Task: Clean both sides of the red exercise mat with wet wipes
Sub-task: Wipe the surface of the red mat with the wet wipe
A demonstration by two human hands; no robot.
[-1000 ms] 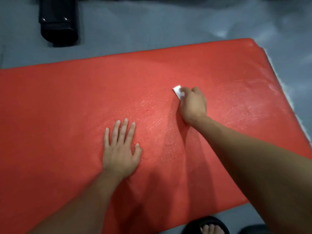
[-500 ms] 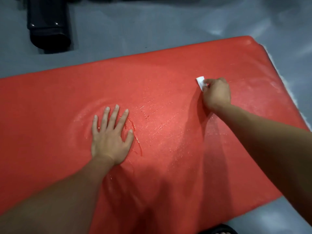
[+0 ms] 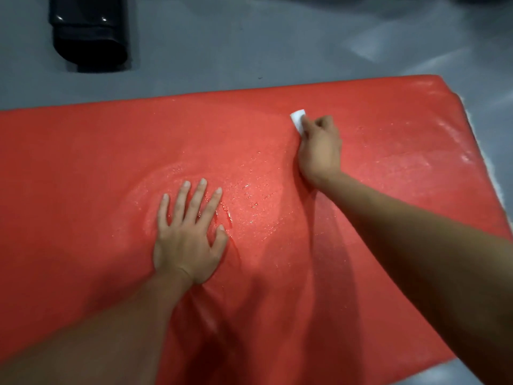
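Observation:
The red exercise mat [image 3: 83,162] lies flat on a grey floor and fills most of the view. Its surface glistens wet around the middle. My left hand [image 3: 188,234] presses flat on the mat near the centre, fingers spread and straight. My right hand [image 3: 319,148] reaches toward the mat's far edge and holds a folded white wet wipe [image 3: 297,119] against the surface; only the wipe's corner shows past my fingers.
A black glossy object [image 3: 88,31] stands on the grey floor [image 3: 249,45] beyond the mat at the upper left. The mat's right end [image 3: 455,112] shows pale smears, with floor beyond it.
My right hand has carried the wipe from the mat's middle out toward the far right part. My left hand stays pressed flat on the mat, shifted slightly forward.

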